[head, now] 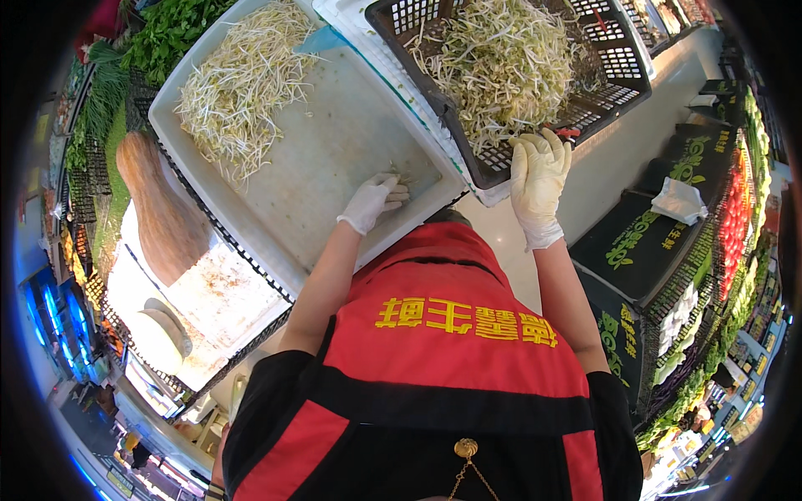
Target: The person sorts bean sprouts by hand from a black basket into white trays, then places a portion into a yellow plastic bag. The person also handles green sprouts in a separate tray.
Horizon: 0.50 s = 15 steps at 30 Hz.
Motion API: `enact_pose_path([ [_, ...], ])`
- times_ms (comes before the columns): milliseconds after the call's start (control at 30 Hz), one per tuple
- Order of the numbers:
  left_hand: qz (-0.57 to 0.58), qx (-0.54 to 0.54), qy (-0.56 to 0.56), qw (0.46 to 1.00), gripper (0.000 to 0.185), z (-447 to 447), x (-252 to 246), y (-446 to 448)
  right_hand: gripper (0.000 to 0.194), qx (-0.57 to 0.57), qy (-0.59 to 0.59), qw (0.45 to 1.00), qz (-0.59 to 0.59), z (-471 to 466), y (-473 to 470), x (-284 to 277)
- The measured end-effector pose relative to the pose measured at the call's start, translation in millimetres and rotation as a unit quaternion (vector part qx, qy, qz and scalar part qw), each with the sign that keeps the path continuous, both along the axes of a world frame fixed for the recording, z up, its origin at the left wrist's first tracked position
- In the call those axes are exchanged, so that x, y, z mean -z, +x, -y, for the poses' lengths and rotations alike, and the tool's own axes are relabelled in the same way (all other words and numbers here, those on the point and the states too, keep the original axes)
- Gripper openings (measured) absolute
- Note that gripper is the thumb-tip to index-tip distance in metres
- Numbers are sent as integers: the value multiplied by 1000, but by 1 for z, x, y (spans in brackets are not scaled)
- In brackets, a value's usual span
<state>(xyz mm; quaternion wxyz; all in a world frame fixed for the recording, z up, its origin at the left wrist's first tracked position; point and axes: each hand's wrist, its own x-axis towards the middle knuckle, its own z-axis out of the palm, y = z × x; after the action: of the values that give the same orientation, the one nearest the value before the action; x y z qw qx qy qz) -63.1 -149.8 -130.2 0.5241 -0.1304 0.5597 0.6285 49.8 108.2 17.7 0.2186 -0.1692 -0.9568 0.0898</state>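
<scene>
My left hand (374,201), in a white glove, reaches into a shallow white plastic tray (294,266); its fingertips are at a few loose sprout scraps near the right corner, and whether they pinch any cannot be made out. A heap of bean sprouts (247,87) lies at the tray's far left. My right hand (540,164), in a pale latex glove, rests with bent fingers on the near rim of a black plastic crate (454,134), beside a red piece on that rim. More bean sprouts (510,69) are piled inside the crate.
A long squash (156,213) and a cut pale piece (156,338) lie on a white surface at left. Leafy greens (182,31) stand behind. Dark printed boxes (633,244) with a white crumpled bag (680,200) line the right, beside vegetable shelves.
</scene>
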Motion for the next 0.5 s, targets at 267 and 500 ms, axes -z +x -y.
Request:
enact_pose_path([
  [267, -620, 356, -181, 675, 57, -29, -22, 5, 13, -17, 29, 999, -25, -6, 4, 8],
  [500, -523, 132, -111, 835, 15, -20, 34, -11, 15, -101, -54, 993, -40, -46, -11, -43],
])
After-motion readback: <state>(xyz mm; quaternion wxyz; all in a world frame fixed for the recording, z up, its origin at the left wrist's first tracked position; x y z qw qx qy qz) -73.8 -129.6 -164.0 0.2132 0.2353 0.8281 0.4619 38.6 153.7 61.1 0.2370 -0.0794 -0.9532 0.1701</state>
